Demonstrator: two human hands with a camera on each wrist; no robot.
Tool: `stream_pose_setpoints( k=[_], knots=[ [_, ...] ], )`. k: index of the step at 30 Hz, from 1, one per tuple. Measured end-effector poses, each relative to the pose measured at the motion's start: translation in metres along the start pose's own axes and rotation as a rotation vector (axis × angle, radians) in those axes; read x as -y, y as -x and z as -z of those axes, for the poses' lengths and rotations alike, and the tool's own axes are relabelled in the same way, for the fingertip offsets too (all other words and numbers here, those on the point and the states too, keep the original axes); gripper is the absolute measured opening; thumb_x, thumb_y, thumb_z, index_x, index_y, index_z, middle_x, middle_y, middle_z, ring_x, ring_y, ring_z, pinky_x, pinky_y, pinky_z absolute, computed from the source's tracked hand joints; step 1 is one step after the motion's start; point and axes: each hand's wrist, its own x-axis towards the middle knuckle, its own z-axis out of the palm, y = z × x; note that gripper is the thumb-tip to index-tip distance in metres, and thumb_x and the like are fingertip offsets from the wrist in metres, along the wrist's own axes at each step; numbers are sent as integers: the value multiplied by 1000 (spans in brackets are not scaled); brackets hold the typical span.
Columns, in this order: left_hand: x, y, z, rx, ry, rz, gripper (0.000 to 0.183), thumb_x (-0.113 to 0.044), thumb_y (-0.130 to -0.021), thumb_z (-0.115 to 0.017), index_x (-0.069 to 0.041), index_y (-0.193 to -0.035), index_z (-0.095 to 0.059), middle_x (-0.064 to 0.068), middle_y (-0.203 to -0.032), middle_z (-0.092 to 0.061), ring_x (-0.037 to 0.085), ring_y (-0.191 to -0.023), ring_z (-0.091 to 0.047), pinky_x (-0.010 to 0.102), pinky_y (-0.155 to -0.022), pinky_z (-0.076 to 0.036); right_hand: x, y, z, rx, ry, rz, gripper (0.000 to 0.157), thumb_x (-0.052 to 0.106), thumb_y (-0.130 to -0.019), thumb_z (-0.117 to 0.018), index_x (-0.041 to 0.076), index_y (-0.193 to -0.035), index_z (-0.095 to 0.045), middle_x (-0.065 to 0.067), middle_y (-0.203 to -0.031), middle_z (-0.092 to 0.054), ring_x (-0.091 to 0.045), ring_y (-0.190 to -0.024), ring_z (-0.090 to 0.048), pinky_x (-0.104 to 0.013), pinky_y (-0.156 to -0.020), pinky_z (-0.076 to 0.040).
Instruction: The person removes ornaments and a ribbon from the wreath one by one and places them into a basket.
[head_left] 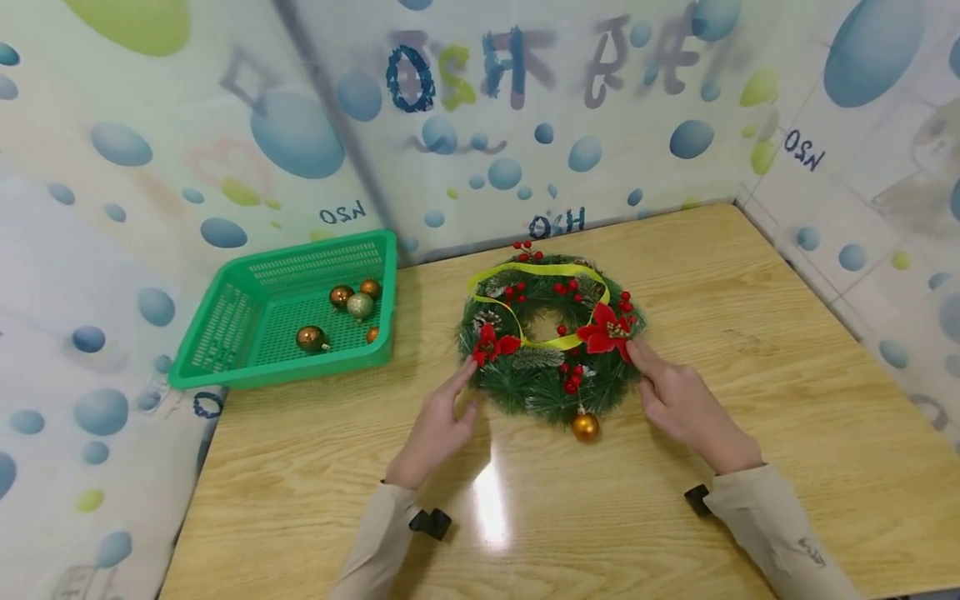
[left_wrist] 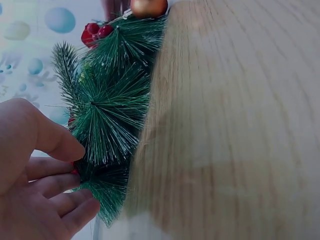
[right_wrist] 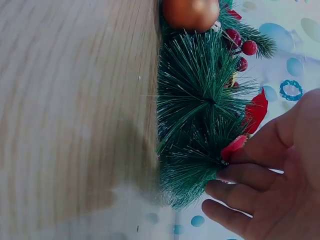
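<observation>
A green Christmas wreath (head_left: 536, 387) lies flat on the table, dressed with red berries, a frosted pine cone (head_left: 487, 320) and two red flowers. A yellow ribbon (head_left: 491, 273) loops over its top. At its front edge hangs a gold ball ornament (head_left: 586, 427). My left hand (head_left: 437, 427) is at the wreath's left side, fingertips right by the left red flower (head_left: 493, 343); its fingers (left_wrist: 75, 202) look relaxed. On the other side, my right hand (head_left: 686, 406) reaches the right red flower (head_left: 603, 330), its loosely extended fingers (right_wrist: 235, 196) touching a petal and the needles.
To the left of the wreath, a green plastic basket (head_left: 281, 377) holds several ball ornaments, among them a brown one (head_left: 309, 338) and a pale gold one (head_left: 360, 306). The wooden table (head_left: 750, 333) meets walls patterned with blue and green dots at the back and right.
</observation>
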Motion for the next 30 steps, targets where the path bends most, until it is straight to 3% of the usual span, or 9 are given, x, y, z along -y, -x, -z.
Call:
stream_pose_setpoints(
  k=[2,5,9,13,18,22,25,28,30],
  knots=[
    [2,-2,1,5,0,6,69,4,-92,-59,-6,-157,-36,12,-165,-31,37,-143,-45,47,-117,-40,1,1,-1,4,4,-2,54,-3,-98,-46,-7,-151,-38,-33,-151,-41,2,-42,-14,-21,-39,-29],
    [4,-6,4,10,10,21,70,5,-92,-58,-7,-157,-37,11,-164,-32,28,-93,-70,46,-109,-51,4,2,-3,-10,9,15,53,-4,-97,-47,-8,-149,-41,-33,-149,-44,3,-43,-13,-21,-40,-28],
    [8,-10,7,24,21,42,68,4,-94,-57,-9,-157,-36,10,-165,-32,9,-40,-30,46,-99,-57,7,4,-7,-57,26,55,52,-8,-94,-51,-10,-145,-47,-34,-144,-50,6,-44,-11,-20,-41,-28],
    [9,-13,8,27,21,54,67,2,-95,-56,-11,-158,-35,9,-166,-30,2,-40,-28,45,-97,-58,12,5,-10,-72,34,55,51,-7,-93,-52,-12,-143,-48,-35,-144,-49,6,-44,-12,-20,-42,-31],
    [12,-17,8,16,9,60,68,2,-95,-56,-13,-158,-36,6,-166,-30,13,-51,-44,45,-107,-53,15,8,-13,-79,71,48,51,-4,-93,-53,-14,-143,-47,-36,-145,-47,2,-44,-20,-20,-44,-34],
    [14,-20,7,12,16,56,69,2,-94,-57,-12,-158,-36,6,-166,-30,23,-56,-50,46,-114,-46,17,11,-15,-101,92,64,50,-4,-93,-54,-15,-141,-48,-37,-143,-48,-10,-48,-42,-27,-49,-46],
    [16,-22,7,15,23,63,69,3,-95,-56,-13,-158,-35,4,-167,-29,26,-47,-42,46,-115,-46,21,13,-16,-105,95,73,48,-3,-93,-53,-16,-140,-49,-36,-142,-49,-38,-80,-70,-38,-62,-57],
    [18,-26,8,11,32,74,69,3,-95,-56,-15,-158,-35,2,-167,-29,25,-51,-47,46,-110,-50,24,15,-17,-97,91,67,48,-3,-94,-52,-15,-140,-50,-36,-143,-50,-50,-122,-59,-50,-81,-61],
    [19,-29,9,8,41,76,69,3,-95,-56,-15,-158,-36,2,-167,-29,26,-54,-49,46,-110,-50,27,16,-18,-94,91,61,48,-4,-93,-53,-15,-140,-50,-36,-143,-49,-49,-128,-54,-55,-87,-60]
  ],
)
